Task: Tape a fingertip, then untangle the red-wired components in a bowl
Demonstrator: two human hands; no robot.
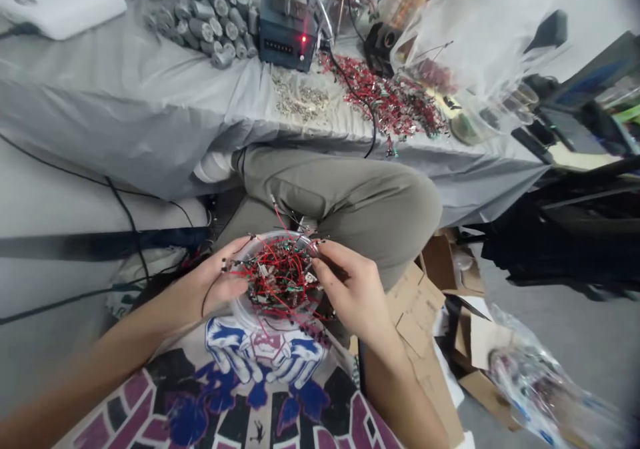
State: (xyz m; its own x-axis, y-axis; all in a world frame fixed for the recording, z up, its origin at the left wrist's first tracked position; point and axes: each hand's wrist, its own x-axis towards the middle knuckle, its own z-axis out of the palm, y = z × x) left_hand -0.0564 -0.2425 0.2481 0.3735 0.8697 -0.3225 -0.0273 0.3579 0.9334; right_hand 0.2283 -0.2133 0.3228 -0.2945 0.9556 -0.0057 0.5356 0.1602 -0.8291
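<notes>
A round clear plastic tub (pixel 241 310) rests in the lap, filled with a tangle of red and black wires (pixel 280 272) with small green and metal parts on them. My left hand (pixel 220 279) is closed around the tub's left side, a few wires lying over its fingers. At the right rim, my right hand (pixel 355 285) has thumb and forefinger close together among the wires; what lies between the tips is too small to make out. Some wires stick up and hang over the rim.
A grey-covered table (pixel 150 112) runs across the front, with metal cylinders (pixel 215 25), a dark blue box with a red light (pixel 287 25) and a pile of red-wired parts (pixel 390 99). Cardboard boxes (pixel 420 322) and a plastic bag (pixel 540 382) are on the floor at right.
</notes>
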